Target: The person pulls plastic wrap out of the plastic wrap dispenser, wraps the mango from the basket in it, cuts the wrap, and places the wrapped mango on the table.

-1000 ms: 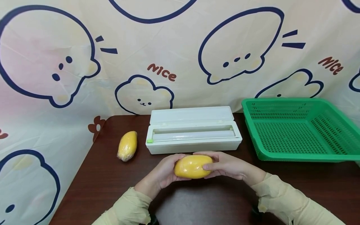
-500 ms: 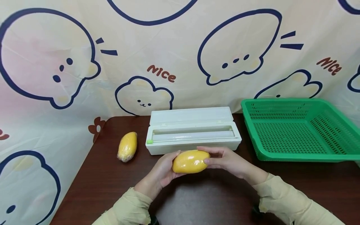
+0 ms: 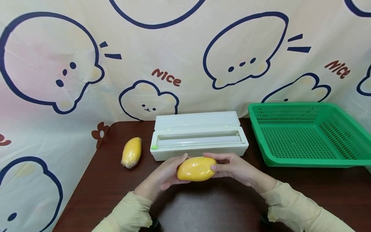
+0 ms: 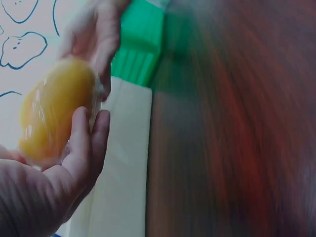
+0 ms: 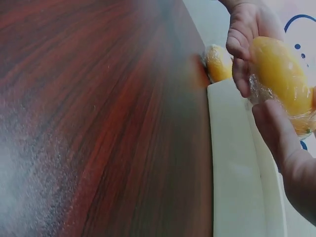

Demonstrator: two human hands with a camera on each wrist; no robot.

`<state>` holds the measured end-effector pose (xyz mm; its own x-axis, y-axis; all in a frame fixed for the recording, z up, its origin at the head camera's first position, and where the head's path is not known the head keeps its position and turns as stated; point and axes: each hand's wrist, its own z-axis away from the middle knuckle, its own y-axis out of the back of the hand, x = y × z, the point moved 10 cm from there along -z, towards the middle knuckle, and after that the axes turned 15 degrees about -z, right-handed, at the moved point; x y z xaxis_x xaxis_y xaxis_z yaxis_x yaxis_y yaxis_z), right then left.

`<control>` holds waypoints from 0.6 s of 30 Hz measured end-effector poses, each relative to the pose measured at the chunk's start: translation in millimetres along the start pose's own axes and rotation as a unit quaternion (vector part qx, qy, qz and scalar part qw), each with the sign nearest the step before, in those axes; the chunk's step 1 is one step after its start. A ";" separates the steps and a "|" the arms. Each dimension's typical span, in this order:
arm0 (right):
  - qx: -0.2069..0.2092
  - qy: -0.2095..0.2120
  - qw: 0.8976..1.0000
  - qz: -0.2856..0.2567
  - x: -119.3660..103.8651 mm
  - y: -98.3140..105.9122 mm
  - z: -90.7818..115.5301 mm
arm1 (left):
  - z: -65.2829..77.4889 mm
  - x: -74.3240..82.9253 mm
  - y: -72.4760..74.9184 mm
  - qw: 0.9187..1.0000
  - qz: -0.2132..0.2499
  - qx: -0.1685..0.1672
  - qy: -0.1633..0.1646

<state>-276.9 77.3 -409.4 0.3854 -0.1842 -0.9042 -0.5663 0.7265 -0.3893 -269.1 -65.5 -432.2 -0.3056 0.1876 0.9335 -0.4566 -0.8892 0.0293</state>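
A yellow mango (image 3: 196,169) wrapped in clear plastic film is held above the table between both hands. My left hand (image 3: 163,175) grips its left end, with the thumb on top and the fingers underneath. At the right end, my right hand (image 3: 233,169) pinches it between thumb and fingers. Loose film (image 5: 261,91) bunches on the mango's underside in the right wrist view. A second film-wrapped mango (image 3: 131,152) lies on the table to the left. Just behind the hands sits a white cling film box (image 3: 200,150), its lid raised and a film roll (image 3: 200,140) inside.
On the right, a green perforated plastic basket (image 3: 307,161) stands on the dark brown table (image 3: 95,193). A printed cloth (image 3: 191,48) hangs behind the table and along its left side.
The held mango has shifted slightly left, and its right end has tipped up a little. My right hand's fingers have moved toward its right tip; the left hand keeps its grip.
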 end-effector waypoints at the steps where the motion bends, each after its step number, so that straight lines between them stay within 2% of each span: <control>1: 0.000 -0.002 1.000 -0.005 0.6 -0.4 0.2 | 1.3 1.7 0.3 1.000 -0.015 -0.011 -0.004; 4: -0.003 -0.005 1.000 -0.013 2.4 -1.4 0.0 | 5.6 7.7 4.0 0.998 -0.055 -0.027 -0.020; 8: -0.002 -0.007 1.000 -0.015 3.6 -3.4 -0.5 | 14.6 19.0 14.0 0.992 -0.106 -0.014 -0.063; 11: -0.003 -0.006 1.000 -0.014 2.9 -6.8 -0.7 | 24.9 31.2 19.5 0.980 -0.165 0.012 -0.110; 12: -0.004 -0.005 1.000 -0.012 2.8 -8.0 -1.0 | 28.9 36.2 19.8 0.973 -0.191 0.022 -0.128; 14: -0.008 -0.002 1.000 -0.009 2.3 -11.5 -1.9 | 36.9 47.0 17.8 0.952 -0.254 0.044 -0.167; 18: -0.024 -0.003 1.000 -0.004 6.4 -19.1 -4.8 | 46.1 61.8 4.1 0.895 -0.380 0.071 -0.224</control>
<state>-267.1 59.1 -408.6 0.3940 -0.1848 -0.9003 -0.5980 0.6923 -0.4038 -251.4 -76.8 -358.0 0.4281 0.6019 0.6742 -0.2708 -0.6263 0.7311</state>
